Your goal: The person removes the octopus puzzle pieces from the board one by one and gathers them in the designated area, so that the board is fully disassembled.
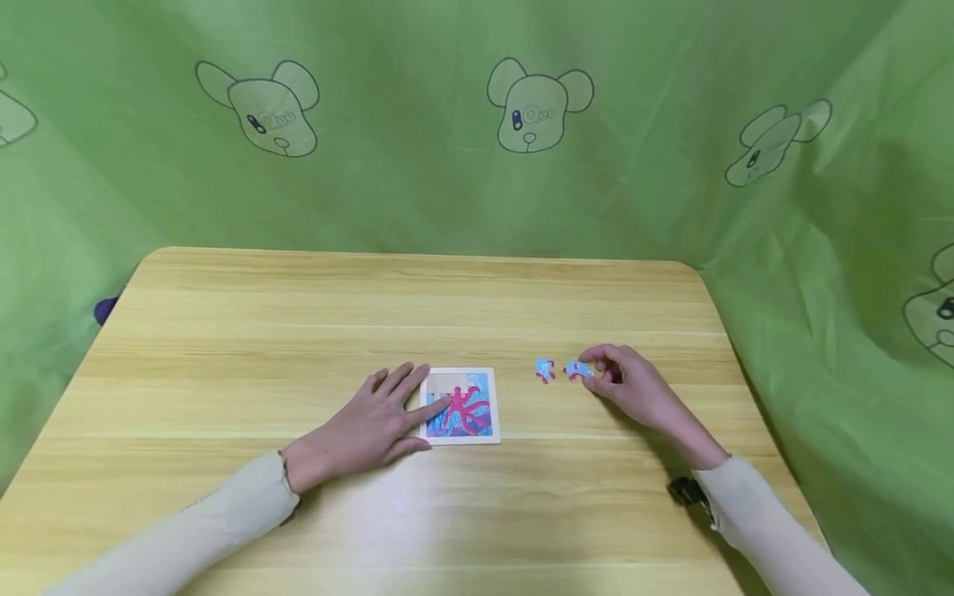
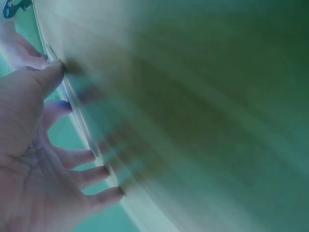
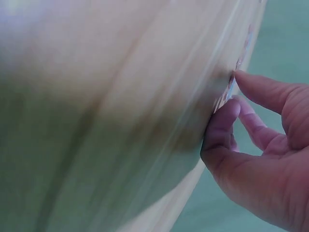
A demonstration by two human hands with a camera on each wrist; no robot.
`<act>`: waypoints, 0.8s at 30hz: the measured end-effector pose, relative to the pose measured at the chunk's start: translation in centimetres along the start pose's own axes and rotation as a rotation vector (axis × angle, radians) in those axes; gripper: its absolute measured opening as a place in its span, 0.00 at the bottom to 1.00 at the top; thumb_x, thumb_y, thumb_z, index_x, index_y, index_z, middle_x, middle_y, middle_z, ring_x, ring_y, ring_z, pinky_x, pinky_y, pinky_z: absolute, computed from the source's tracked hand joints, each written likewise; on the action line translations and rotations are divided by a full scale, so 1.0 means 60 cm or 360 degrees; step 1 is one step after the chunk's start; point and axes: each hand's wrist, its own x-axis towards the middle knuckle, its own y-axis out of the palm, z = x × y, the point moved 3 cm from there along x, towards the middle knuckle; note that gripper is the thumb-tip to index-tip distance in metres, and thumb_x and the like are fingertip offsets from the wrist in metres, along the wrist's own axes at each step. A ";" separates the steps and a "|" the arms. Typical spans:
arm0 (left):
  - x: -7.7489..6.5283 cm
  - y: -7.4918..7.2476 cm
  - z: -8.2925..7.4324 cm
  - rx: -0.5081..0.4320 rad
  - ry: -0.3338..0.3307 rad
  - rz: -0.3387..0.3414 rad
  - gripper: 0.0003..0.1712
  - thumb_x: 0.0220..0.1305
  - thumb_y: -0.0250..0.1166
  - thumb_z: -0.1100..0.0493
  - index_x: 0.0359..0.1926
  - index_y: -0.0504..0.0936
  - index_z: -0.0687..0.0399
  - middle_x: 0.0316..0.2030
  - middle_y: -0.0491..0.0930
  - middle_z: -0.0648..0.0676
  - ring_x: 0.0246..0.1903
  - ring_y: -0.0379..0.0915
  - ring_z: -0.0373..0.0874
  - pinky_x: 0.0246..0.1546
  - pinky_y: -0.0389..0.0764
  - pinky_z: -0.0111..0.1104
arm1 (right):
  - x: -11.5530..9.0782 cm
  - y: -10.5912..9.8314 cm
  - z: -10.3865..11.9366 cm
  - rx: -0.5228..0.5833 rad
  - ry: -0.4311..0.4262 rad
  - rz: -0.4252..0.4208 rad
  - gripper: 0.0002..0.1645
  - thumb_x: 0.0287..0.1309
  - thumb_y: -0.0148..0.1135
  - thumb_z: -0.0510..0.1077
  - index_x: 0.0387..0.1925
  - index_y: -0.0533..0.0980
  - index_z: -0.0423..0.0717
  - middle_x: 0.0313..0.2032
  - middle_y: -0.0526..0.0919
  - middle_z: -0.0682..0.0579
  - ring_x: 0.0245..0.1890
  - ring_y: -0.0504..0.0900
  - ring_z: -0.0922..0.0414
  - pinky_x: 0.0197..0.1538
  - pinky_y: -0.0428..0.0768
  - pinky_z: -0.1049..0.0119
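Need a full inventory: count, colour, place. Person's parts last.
Puzzle board: one, white rim, pink octopus on blue, under left hand
Loose puzzle pieces: two, blue and pink, right of the board
Table: one, light wood, beneath everything
Curtain: green, behind and beside the table
Animal-head prints: five, dark outlines, on curtain, two cut off
Unclear object: one, purple, table's left edge
Wrist device: one, black, right cuff
Sleeves: two, off-white, both arms
Left hand: one, on board
Right hand: one, pinching the right-hand piece
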 end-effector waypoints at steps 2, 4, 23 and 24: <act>0.000 0.000 0.000 0.0009 0.0007 -0.0004 0.37 0.81 0.62 0.38 0.82 0.73 0.45 0.80 0.60 0.72 0.77 0.58 0.71 0.69 0.68 0.67 | -0.003 0.000 0.002 0.0040 0.0025 -0.0005 0.17 0.70 0.73 0.33 0.57 0.81 0.34 0.40 0.77 0.45 0.38 0.73 0.51 0.41 0.72 0.65; 0.000 -0.001 -0.001 0.0011 0.0011 -0.0004 0.37 0.81 0.62 0.38 0.82 0.73 0.45 0.79 0.60 0.73 0.77 0.59 0.72 0.68 0.68 0.67 | -0.007 0.001 0.006 0.0071 0.0052 -0.0021 0.18 0.70 0.73 0.34 0.58 0.81 0.34 0.40 0.77 0.45 0.38 0.73 0.51 0.40 0.73 0.67; 0.005 -0.007 -0.002 0.0019 0.0029 0.0035 0.36 0.81 0.63 0.38 0.81 0.74 0.44 0.78 0.61 0.73 0.75 0.61 0.72 0.66 0.71 0.67 | -0.032 0.073 0.097 0.0522 0.0162 0.0046 0.18 0.77 0.66 0.38 0.61 0.80 0.32 0.44 0.83 0.46 0.41 0.79 0.53 0.43 0.79 0.70; 0.005 -0.008 -0.002 0.0014 0.0027 0.0041 0.35 0.81 0.63 0.39 0.81 0.74 0.44 0.78 0.61 0.73 0.75 0.61 0.72 0.65 0.72 0.67 | -0.028 0.078 0.102 0.0534 0.0152 0.0058 0.19 0.77 0.66 0.38 0.62 0.80 0.32 0.43 0.83 0.46 0.40 0.79 0.53 0.43 0.79 0.70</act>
